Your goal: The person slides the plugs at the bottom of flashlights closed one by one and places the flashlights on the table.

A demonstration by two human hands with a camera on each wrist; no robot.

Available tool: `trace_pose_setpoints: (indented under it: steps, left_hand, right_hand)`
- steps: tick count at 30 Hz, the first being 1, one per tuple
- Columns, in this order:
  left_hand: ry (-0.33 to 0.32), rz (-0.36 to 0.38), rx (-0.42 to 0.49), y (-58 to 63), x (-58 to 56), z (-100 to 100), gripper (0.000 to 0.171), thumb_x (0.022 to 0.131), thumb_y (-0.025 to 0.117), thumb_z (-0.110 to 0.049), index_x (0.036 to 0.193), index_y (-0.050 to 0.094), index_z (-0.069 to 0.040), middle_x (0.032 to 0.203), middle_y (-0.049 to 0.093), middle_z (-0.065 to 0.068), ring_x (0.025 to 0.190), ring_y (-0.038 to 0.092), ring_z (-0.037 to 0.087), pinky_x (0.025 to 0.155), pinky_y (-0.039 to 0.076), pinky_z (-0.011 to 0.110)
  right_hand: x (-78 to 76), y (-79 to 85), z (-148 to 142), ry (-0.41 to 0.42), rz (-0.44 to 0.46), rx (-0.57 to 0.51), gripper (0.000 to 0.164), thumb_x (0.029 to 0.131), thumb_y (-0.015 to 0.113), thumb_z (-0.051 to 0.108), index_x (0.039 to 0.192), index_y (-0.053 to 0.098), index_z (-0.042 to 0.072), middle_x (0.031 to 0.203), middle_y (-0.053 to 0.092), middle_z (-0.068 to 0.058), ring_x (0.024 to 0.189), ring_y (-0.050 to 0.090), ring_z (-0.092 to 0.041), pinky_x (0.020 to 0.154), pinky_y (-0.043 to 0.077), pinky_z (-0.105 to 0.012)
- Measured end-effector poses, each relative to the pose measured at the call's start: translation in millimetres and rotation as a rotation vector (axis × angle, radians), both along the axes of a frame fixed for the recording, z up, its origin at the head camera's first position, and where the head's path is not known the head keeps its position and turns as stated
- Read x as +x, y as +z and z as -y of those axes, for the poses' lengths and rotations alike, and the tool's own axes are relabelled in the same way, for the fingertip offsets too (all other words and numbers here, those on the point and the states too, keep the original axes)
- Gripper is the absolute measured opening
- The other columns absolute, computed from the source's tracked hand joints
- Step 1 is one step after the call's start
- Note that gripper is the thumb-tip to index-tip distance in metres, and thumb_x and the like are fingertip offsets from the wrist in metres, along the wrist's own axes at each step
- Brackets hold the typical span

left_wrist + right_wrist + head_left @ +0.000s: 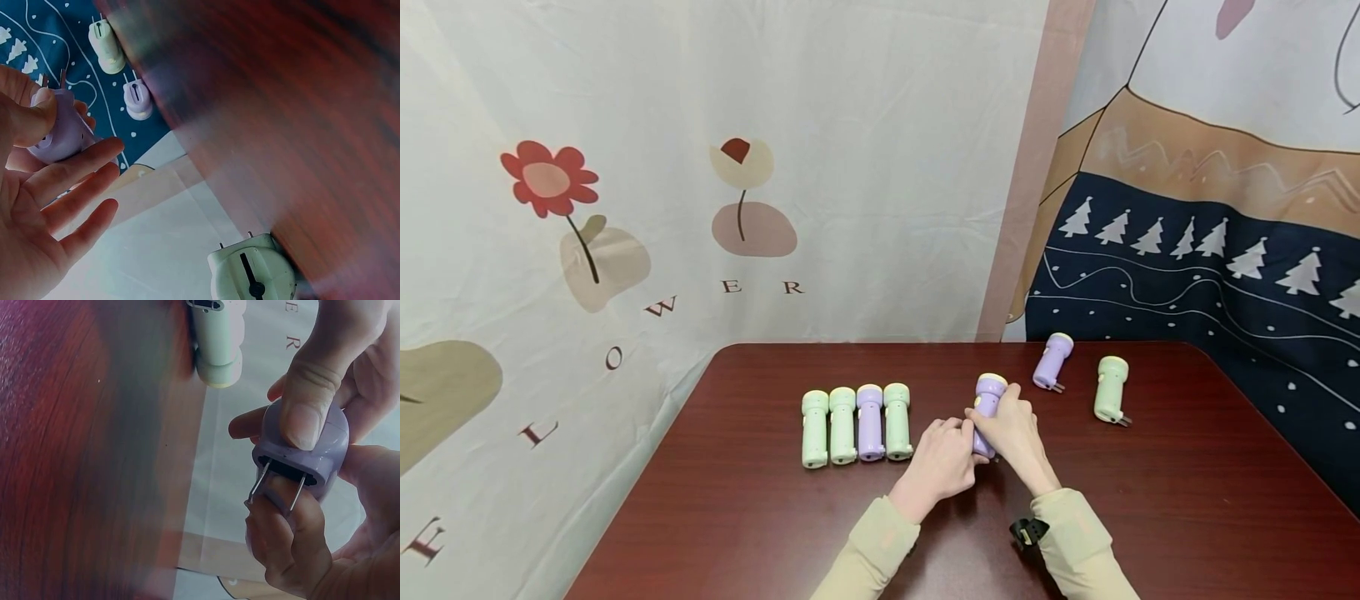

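Purple flashlight is in both hands, over the desk, right of the row; lens end points toward the backdrop, plug end toward the person. Left hand grasps it near the plug end, thumb on the casing; in the left wrist view three of its fingers reach out past the body. Right hand grasps the barrel from the other side, thumb across it. Two metal prongs stick out of the plug end, fingertips right by them. Can't tell whether the body touches the desk. Black strap at the right wrist, pale yellow sleeves on both arms. Just left of the left hand: row of four flashlights, side by side, lenses to the far edge, order from left green, green, purple, green. Right of the right hand, near the far edge: spare purple one, slightly angled, prongs out; beside it but apart, spare green one, prongs out too. Behind the desk: white flower-print cloth, and at right a navy tree-print cloth.
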State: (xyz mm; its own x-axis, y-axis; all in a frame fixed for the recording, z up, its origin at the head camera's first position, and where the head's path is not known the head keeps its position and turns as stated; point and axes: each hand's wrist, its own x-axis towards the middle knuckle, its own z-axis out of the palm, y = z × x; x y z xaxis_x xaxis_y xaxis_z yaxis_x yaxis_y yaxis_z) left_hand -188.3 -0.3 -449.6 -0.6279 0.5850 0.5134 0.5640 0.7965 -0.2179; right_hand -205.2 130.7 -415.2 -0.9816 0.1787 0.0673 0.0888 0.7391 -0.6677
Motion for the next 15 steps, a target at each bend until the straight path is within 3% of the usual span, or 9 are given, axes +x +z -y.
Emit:
trace_pose_setpoints:
  steps: [8,15]
  left_hand:
    - [-0.005,-0.002,0.003,1.1,-0.2,0.9,0.041,0.079,0.07,-0.042,0.1,0.062,-0.008,0.07,0.068,-0.007,0.086,0.064,0.009,0.074,0.048,0.023]
    - [0.0,-0.018,-0.017,2.0,-0.5,2.1,0.029,0.076,0.071,-0.038,0.087,0.06,-0.013,0.062,0.061,-0.008,0.078,0.063,0.009,0.07,0.046,0.023]
  right_hand:
    - [1.2,1.2,0.7,-0.007,0.014,-0.003,0.067,0.081,0.069,0.033,0.118,0.036,-0.013,0.096,0.055,-0.032,0.082,0.06,-0.046,0.07,0.051,-0.049]
    - [-2.3,-0.2,1.2,-0.011,0.021,-0.009,0.071,0.079,0.069,0.036,0.118,0.035,-0.012,0.096,0.055,-0.032,0.083,0.06,-0.046,0.069,0.05,-0.048]
